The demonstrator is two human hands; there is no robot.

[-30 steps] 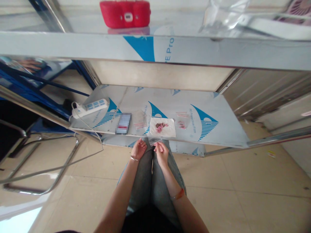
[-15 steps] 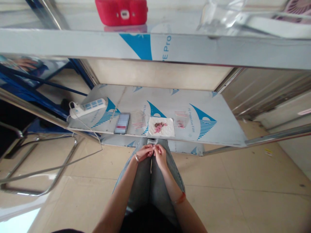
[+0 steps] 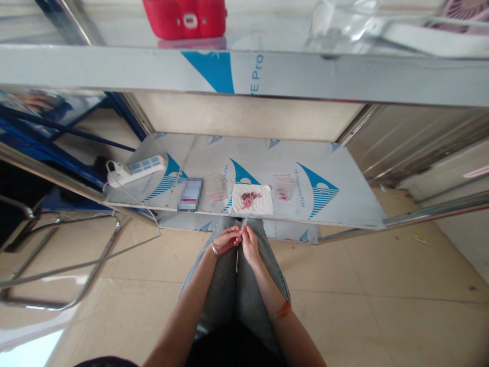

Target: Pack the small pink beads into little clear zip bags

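My left hand [image 3: 225, 239] and my right hand [image 3: 250, 242] meet above my knees, fingertips pinched together on a small clear plastic bag [image 3: 241, 224] that rises just above them. Right in front, on the low metal shelf [image 3: 344, 204], a white paper [image 3: 252, 199] carries a pile of small pink beads [image 3: 250, 198]. A small clear bag with a few pink beads [image 3: 283, 189] lies to the right of the paper. More clear bags [image 3: 217, 191] lie to its left.
A blurred card or packet [image 3: 190, 194] and a white power strip [image 3: 134, 169] with its cord lie at the shelf's left. On the upper shelf sit a red case [image 3: 183, 18] and clear plastic [image 3: 340, 23]. A metal chair frame [image 3: 57, 265] stands at left on the tiled floor.
My left hand closed in on my right hand and both now pinch the small bag. The view has drifted slightly to the left.
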